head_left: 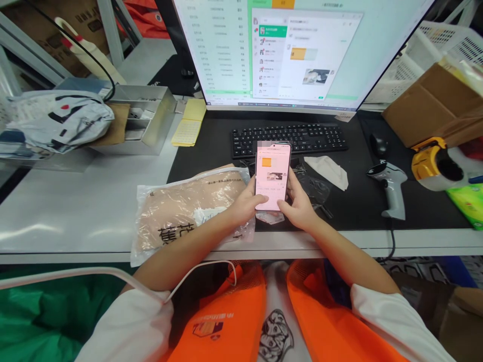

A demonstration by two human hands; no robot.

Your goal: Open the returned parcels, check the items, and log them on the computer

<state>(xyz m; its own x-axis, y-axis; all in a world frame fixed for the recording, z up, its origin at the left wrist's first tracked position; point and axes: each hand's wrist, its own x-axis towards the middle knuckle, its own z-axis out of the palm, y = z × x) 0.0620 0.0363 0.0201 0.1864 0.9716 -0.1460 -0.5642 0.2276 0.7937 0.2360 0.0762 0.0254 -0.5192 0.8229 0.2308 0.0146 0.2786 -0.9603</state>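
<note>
A smartphone (273, 176) with a lit chat screen is held upright between both hands, above the desk's front edge. My left hand (247, 201) grips its left side, thumb over the lower screen. My right hand (298, 203) wraps the right side, its thumb at the lower right corner. Under my left forearm lies a clear plastic package (188, 201) with brown contents and black printed characters. Behind the phone sits a black keyboard (313, 138), partly covered by it. A crumpled white tissue (327, 171) and dark plastic wrap (315, 188) lie right of my hands.
A large monitor (226, 60) stands at the back. To the right are a barcode scanner (390, 188), a yellow tape dispenser (430, 163) and a cardboard box (426, 108). Yellow sticky notes (189, 123), a grey box (162, 118) and a bagged item (60, 120) are on the left.
</note>
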